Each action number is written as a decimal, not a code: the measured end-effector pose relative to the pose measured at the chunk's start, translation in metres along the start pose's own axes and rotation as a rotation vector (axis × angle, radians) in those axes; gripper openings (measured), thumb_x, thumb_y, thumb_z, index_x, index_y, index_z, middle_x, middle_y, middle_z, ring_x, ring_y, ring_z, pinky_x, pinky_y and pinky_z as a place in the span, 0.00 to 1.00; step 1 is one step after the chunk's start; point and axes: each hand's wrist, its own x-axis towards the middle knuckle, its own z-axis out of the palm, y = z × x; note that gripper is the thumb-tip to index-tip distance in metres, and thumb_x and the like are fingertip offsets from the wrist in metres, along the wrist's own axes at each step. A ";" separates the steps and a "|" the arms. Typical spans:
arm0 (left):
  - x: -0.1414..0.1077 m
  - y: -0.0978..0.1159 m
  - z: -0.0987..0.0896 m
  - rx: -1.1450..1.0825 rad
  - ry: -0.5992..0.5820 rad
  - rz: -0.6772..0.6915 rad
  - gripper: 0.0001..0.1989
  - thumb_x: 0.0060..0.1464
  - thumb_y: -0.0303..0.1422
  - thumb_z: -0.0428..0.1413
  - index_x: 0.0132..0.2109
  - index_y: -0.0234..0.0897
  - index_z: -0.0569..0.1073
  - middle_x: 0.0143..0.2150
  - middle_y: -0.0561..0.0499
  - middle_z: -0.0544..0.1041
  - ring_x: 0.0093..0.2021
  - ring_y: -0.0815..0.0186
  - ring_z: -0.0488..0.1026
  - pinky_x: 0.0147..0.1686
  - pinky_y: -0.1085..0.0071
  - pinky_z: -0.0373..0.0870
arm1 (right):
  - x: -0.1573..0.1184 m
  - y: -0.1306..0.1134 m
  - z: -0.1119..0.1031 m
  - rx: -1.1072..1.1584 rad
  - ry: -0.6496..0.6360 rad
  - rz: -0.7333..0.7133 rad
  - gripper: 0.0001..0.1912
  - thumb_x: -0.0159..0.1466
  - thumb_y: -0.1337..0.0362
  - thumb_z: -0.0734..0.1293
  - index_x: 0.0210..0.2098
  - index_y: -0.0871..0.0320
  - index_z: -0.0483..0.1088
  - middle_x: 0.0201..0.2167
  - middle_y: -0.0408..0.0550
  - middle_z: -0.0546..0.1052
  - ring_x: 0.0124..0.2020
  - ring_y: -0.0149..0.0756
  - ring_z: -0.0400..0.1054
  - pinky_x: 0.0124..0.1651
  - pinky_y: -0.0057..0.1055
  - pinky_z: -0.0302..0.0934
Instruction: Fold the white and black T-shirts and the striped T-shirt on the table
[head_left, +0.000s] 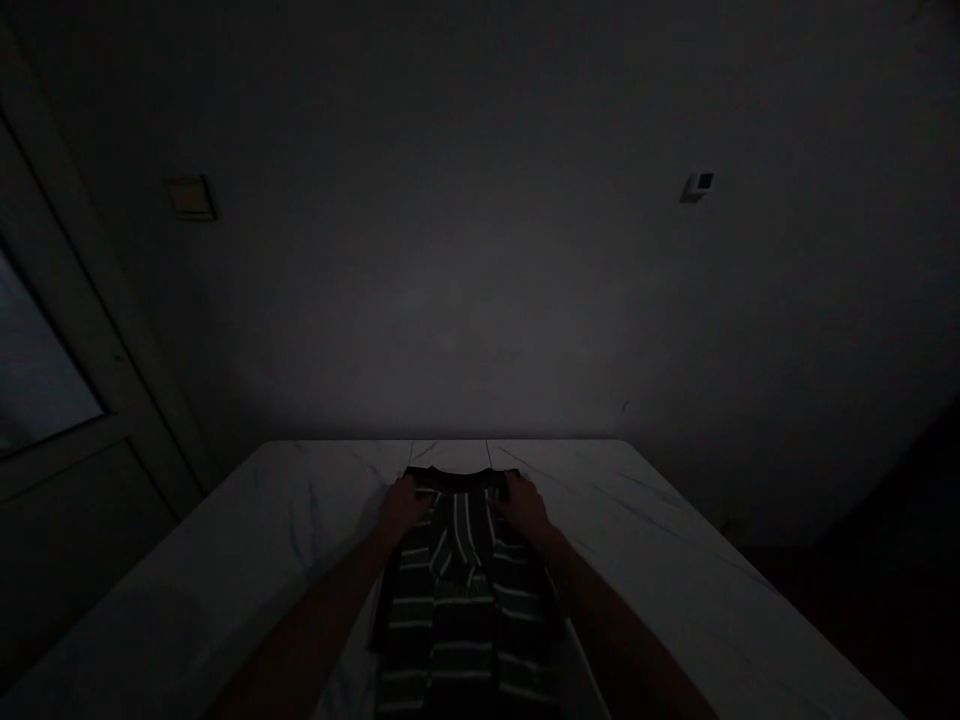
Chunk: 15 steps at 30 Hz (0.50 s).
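A dark garment with pale horizontal stripes lies lengthwise on a white marble tabletop, its lower part running past the bottom of the view. It looks like a pair of striped shorts, but the dim light makes that uncertain. Along its far end runs a plain dark waistband. My left hand grips the band's left corner, and my right hand grips its right corner. Both hands rest close to the table's far edge.
The room is very dark. The table's far edge meets a grey wall, which carries a small white wall fixture and a beige wall plate. A door frame with a pale glass panel stands at the left.
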 end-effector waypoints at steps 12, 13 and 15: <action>-0.026 -0.013 -0.030 -0.695 0.122 -0.018 0.06 0.51 0.29 0.53 0.34 0.41 0.75 0.37 0.51 0.79 0.44 0.60 0.75 0.49 0.66 0.68 | -0.016 0.013 -0.004 0.382 0.284 -0.101 0.18 0.67 0.56 0.58 0.46 0.55 0.76 0.47 0.52 0.80 0.49 0.43 0.72 0.54 0.38 0.62; -0.028 -0.012 -0.034 -0.784 0.113 -0.026 0.05 0.50 0.30 0.52 0.33 0.41 0.73 0.33 0.52 0.77 0.40 0.62 0.75 0.44 0.67 0.69 | -0.016 0.012 -0.007 0.511 0.313 -0.098 0.18 0.65 0.53 0.59 0.42 0.56 0.75 0.43 0.52 0.80 0.47 0.44 0.72 0.52 0.39 0.63; -0.031 -0.006 -0.043 -0.954 0.081 -0.050 0.03 0.46 0.32 0.53 0.30 0.40 0.70 0.27 0.54 0.73 0.31 0.64 0.73 0.34 0.70 0.69 | -0.017 0.006 -0.017 0.793 0.294 -0.057 0.20 0.60 0.45 0.62 0.36 0.55 0.73 0.34 0.49 0.79 0.38 0.43 0.71 0.44 0.38 0.65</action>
